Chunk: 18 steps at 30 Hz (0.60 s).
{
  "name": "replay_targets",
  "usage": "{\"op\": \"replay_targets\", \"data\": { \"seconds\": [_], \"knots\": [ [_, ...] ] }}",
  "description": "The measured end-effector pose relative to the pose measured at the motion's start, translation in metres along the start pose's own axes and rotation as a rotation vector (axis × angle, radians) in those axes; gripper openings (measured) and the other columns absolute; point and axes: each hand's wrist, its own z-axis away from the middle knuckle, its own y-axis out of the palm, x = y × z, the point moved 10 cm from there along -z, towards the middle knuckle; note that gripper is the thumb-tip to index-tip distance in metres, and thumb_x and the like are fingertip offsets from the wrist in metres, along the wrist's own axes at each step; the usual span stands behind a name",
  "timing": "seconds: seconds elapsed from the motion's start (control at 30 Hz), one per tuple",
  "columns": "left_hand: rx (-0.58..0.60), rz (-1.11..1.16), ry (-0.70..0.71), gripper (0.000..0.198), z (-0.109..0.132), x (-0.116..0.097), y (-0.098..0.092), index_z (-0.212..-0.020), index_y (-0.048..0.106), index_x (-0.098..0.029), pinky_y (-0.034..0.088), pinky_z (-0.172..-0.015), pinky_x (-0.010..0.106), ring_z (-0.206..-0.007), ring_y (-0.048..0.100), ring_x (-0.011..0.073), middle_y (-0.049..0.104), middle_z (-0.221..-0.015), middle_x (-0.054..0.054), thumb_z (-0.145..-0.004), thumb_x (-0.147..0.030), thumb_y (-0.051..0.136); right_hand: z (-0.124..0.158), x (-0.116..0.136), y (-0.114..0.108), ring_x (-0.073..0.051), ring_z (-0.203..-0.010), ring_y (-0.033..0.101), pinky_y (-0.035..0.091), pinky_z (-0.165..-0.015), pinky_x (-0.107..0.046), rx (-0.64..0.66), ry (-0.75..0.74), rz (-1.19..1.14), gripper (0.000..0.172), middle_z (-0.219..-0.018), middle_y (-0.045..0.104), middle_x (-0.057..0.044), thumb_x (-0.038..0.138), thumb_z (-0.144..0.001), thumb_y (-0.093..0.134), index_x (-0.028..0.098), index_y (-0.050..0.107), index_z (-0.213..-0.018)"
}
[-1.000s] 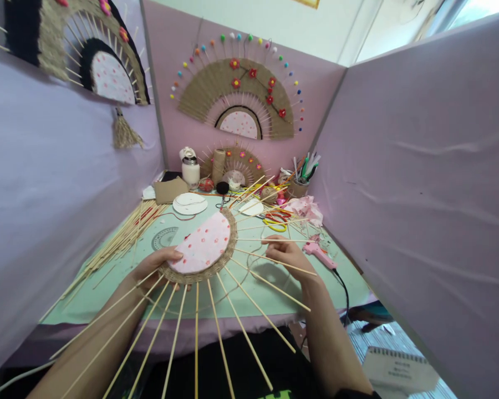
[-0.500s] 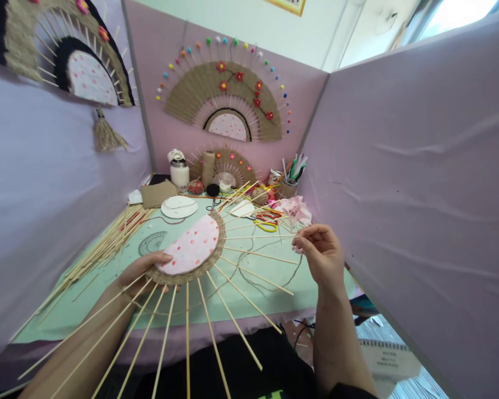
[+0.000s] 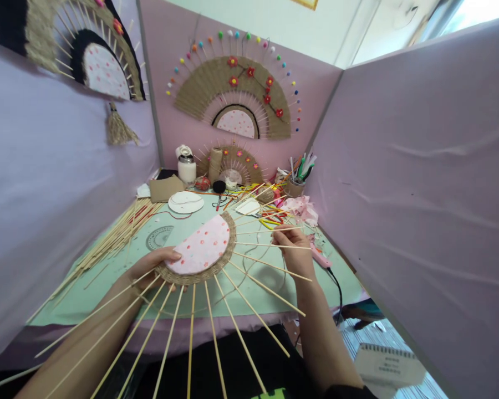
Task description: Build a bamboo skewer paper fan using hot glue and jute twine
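Note:
My left hand [image 3: 149, 269] grips the lower left corner of a half-round fan [image 3: 202, 246], thumb on top and fingers underneath. Its centre is pink-and-white cloth with red dots, edged by a woven twine band [image 3: 210, 272]. Thin bamboo sticks [image 3: 270, 285] radiate from that curved edge. On the right, my right hand [image 3: 294, 249] is pinched closed at the fingertips, behind a couple of the sticks. A thin length of twine [image 3: 283, 271] hangs from those fingers and loops under the fan; the exact grip is partly hidden.
Loose bamboo sticks [image 3: 103, 246] lie at the left beside a protractor [image 3: 160, 237]. Farther back are a white disc [image 3: 186, 202], a white bottle [image 3: 187, 169] and scissors [image 3: 270, 220]. A pink corded tool [image 3: 321, 257] lies right. Finished fans [image 3: 237, 88] hang on the partitions.
My right hand has moved left, closer to the fan and behind its sticks, uncovering the pink tool. My left hand keeps its hold on the fan. The view has shifted slightly.

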Motion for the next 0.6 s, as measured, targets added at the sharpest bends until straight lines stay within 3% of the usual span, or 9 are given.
{"op": "replay_targets", "data": {
  "seconds": [0.2, 0.33, 0.47, 0.6],
  "knots": [
    [-0.062, -0.03, 0.01, 0.039, 0.005, -0.001, 0.003, -0.113, 0.061, 0.0, 0.051, -0.045, 0.021, -0.054, 0.067, 0.0209, 0.072, -0.074, 0.015, -0.083, -0.019, 0.044, -0.009, -0.023, 0.037, -0.012, -0.062, 0.053, 0.043, -0.064, -0.028, 0.098, 0.06, 0.079, 0.014, -0.066, 0.061, 0.001, 0.031, -0.067, 0.072, 0.02, 0.066, -0.073],
    [-0.078, -0.025, 0.006, 0.04, 0.004, -0.001, 0.0, -0.114, 0.059, 0.002, 0.049, -0.044, 0.019, -0.058, 0.068, 0.0223, 0.072, -0.073, 0.015, -0.086, -0.016, 0.039, -0.009, -0.033, 0.042, -0.016, -0.068, 0.055, 0.043, -0.069, -0.03, 0.129, 0.06, 0.171, 0.016, -0.069, 0.063, -0.001, 0.035, -0.068, 0.07, 0.02, 0.066, -0.072],
    [-0.054, 0.055, 0.036, 0.039, 0.002, -0.006, -0.003, -0.116, 0.06, -0.001, 0.052, -0.047, 0.021, -0.063, 0.069, 0.0244, 0.073, -0.073, 0.014, -0.085, -0.018, 0.044, -0.012, -0.044, 0.013, -0.018, -0.081, 0.057, 0.043, -0.076, -0.031, 0.058, 0.04, 0.241, 0.024, -0.084, 0.066, -0.004, 0.039, -0.071, 0.067, 0.019, 0.068, -0.084],
    [-0.041, 0.131, 0.031, 0.044, 0.0, -0.008, -0.005, -0.123, 0.058, -0.006, 0.055, -0.049, 0.022, -0.066, 0.07, 0.024, 0.074, -0.078, 0.014, -0.083, -0.022, 0.051, -0.014, -0.031, -0.052, -0.017, -0.086, 0.055, 0.042, -0.076, -0.029, -0.296, -0.097, 0.194, 0.026, -0.092, 0.063, -0.003, 0.037, -0.075, 0.062, 0.021, 0.064, -0.095]
  ]
}}
